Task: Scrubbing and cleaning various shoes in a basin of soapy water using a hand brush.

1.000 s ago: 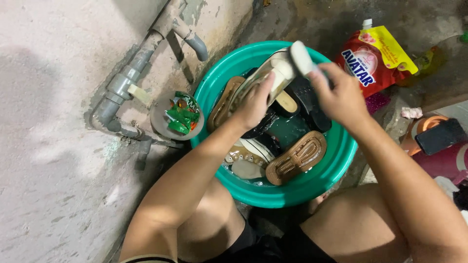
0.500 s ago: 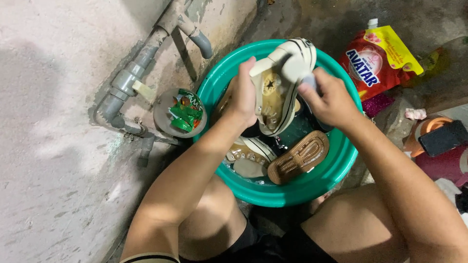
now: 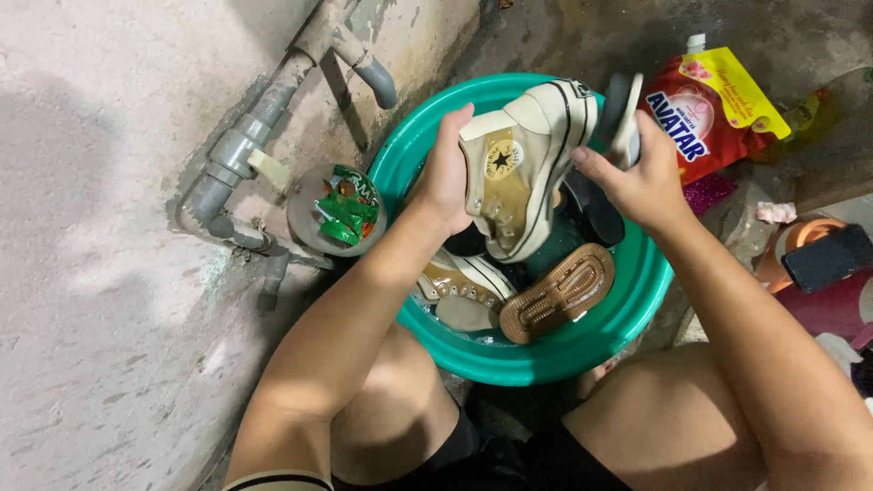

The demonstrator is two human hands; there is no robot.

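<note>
The left hand (image 3: 446, 177) has turned the beige canvas high-top sneaker (image 3: 518, 173) side-up over the green plastic basin (image 3: 582, 350) and stays clamped on it, so the right hand (image 3: 637, 177), gripping a white scrub brush (image 3: 624, 123), now gets at the side panel.

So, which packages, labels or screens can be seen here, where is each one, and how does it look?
Refill pouch: on the ground right of the green basin, red and yellow, white cap.
Crumpled wrappers: in a round grey dish by the wall pipes, green with red.
Dark phone: far right, on an orange thing, screen off.

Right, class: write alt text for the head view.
Left hand holds a tan high-top sneaker over a green basin of shoes; right hand grips a brush. A red detergent pouch lies beyond.
</note>
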